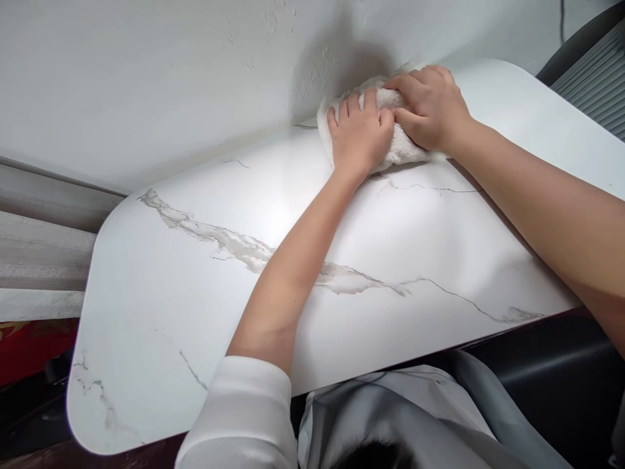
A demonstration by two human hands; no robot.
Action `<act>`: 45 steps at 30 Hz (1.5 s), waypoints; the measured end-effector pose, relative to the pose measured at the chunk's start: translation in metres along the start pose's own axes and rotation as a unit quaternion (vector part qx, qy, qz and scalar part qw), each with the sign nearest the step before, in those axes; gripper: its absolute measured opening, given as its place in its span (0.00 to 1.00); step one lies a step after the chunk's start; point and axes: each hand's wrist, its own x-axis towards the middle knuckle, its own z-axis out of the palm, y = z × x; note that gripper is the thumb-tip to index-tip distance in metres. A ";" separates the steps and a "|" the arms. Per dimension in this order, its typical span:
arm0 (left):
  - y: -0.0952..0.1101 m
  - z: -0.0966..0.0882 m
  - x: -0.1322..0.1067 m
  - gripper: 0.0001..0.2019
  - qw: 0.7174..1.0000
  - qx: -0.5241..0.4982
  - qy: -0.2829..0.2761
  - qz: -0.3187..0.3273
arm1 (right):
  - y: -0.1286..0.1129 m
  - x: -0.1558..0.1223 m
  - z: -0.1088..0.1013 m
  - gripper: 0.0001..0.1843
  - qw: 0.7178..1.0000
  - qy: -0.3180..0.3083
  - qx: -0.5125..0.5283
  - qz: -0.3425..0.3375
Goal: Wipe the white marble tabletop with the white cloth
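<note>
A fluffy white cloth [407, 148] lies bunched on the white marble-patterned tabletop [166, 293], close to the wall. My left hand [361, 133] presses down on its left part, fingers a little apart and bent over the fabric. Gripping the right part from above is my right hand [432, 107], its fingers curled over the cloth and its thumb pointing toward my left hand. The two hands are side by side, almost touching. The underside of the cloth is hidden.
A white wall [146, 78] with rough, peeling patches runs along the table's far edge. Pale folded fabric [43, 241] hangs at the left, with something red [34, 352] below it. A grey ribbed object [593, 81] stands at the far right corner.
</note>
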 end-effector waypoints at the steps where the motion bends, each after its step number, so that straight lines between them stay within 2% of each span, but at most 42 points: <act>1: 0.003 0.001 -0.004 0.25 1.000 0.000 -0.004 0.004 | -0.001 -0.006 -0.003 0.26 1.000 -0.005 -0.001 0.004; 6: 0.016 0.003 -0.033 0.24 0.999 -0.009 -0.012 0.029 | -0.003 -0.044 -0.017 0.27 0.999 -0.039 -0.026 -0.002; 11: 0.034 -0.003 -0.080 0.22 0.998 0.026 -0.035 0.039 | -0.009 -0.096 -0.036 0.28 0.996 -0.070 -0.050 -0.035; 19: 0.064 -0.011 -0.162 0.23 0.994 0.055 -0.034 0.093 | -0.023 -0.187 -0.066 0.26 0.997 -0.015 -0.046 -0.063; 26: 0.082 -0.013 -0.198 0.24 0.989 0.059 -0.047 0.128 | -0.029 -0.232 -0.082 0.28 0.996 0.000 -0.075 -0.054; 32: 0.091 -0.011 -0.208 0.25 0.989 0.055 -0.041 0.130 | -0.025 -0.244 -0.086 0.30 0.992 0.019 -0.097 -0.072; 37: 0.094 -0.010 -0.201 0.25 0.989 0.052 -0.055 0.127 | -0.016 -0.235 -0.086 0.29 0.995 -0.005 -0.084 -0.056; 41: 0.096 -0.003 -0.177 0.25 0.989 0.039 -0.061 0.126 | -0.002 -0.215 -0.083 0.29 0.997 -0.023 -0.064 -0.026; 45: 0.098 0.011 -0.134 0.23 0.991 0.013 -0.059 0.122 | 0.015 -0.185 -0.078 0.28 0.998 -0.028 -0.045 0.038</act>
